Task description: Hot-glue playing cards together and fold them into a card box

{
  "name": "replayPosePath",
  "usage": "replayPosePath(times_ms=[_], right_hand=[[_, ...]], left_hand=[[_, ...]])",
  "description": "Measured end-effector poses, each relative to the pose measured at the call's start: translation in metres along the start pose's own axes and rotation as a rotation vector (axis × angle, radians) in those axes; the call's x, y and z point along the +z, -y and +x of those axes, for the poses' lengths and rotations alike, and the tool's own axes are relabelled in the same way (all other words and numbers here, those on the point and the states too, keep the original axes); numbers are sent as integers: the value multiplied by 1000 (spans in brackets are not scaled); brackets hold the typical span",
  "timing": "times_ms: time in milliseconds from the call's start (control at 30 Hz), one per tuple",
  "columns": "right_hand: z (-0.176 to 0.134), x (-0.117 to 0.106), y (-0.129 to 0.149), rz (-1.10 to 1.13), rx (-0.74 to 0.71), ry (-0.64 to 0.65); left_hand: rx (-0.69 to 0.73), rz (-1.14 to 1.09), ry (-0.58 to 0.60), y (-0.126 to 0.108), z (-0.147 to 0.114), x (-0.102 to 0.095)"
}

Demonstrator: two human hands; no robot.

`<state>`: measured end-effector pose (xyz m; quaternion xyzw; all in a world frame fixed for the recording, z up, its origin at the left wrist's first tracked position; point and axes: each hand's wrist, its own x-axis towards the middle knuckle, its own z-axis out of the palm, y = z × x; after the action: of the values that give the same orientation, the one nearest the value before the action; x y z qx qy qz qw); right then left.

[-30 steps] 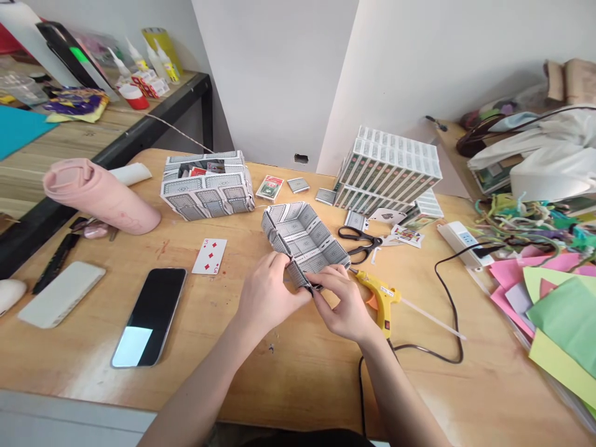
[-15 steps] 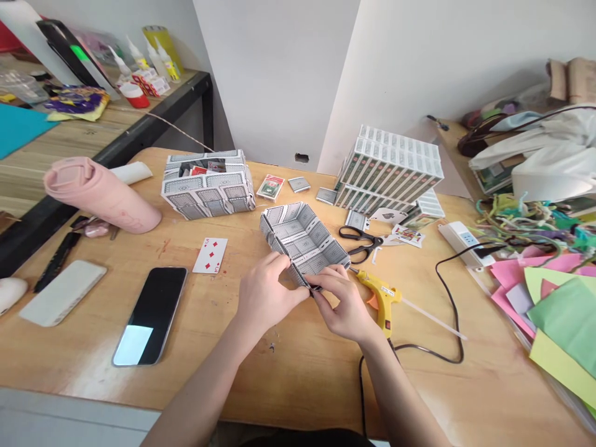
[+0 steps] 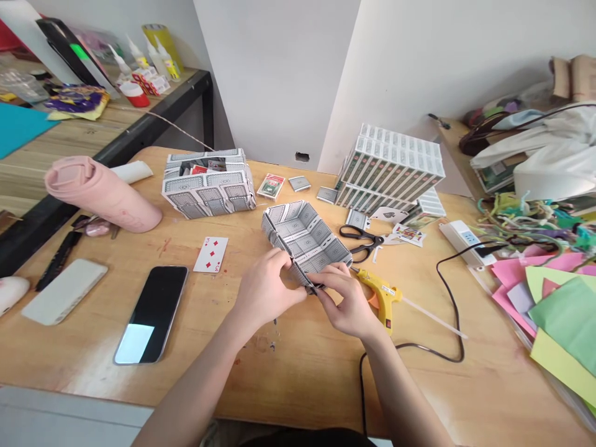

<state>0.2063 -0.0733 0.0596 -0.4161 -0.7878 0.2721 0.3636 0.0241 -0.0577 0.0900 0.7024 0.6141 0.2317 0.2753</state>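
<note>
An open box made of grey-backed playing cards (image 3: 310, 233) is tilted on the table in front of me. My left hand (image 3: 265, 285) grips its near left wall, fingers over the rim and thumb stretched along the outside. Pinching the same wall near the closest corner is my right hand (image 3: 342, 298). The two hands almost meet there, and they hide part of that corner. Just right of my right hand lies a yellow hot glue gun (image 3: 382, 295) with a clear glue stick in its back. Black-handled scissors (image 3: 361, 241) rest beyond it.
Behind stand a finished-looking card box (image 3: 207, 186) and stacked card packs (image 3: 391, 167). A three of diamonds (image 3: 211, 254), a phone (image 3: 151, 313) and a pink tumbler (image 3: 102, 194) lie left. A black cord (image 3: 459, 310) loops right, towards a power strip (image 3: 465, 242) and coloured paper (image 3: 563, 316).
The open card box has shifted very slightly, its near wall still between my fingers. Both hands keep nearly the same grip.
</note>
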Motion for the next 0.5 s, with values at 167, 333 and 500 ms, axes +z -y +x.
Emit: replayPosePath(times_ms=[167, 333, 500], right_hand=[[-1, -1, -1, 13, 4, 4], [-1, -1, 2, 37, -2, -15], [0, 0, 4, 60, -11, -28]], left_hand=[[-14, -36, -23, -2, 0, 6], [-39, -28, -61, -8, -1, 8], [-47, 26, -101, -14, -1, 9]])
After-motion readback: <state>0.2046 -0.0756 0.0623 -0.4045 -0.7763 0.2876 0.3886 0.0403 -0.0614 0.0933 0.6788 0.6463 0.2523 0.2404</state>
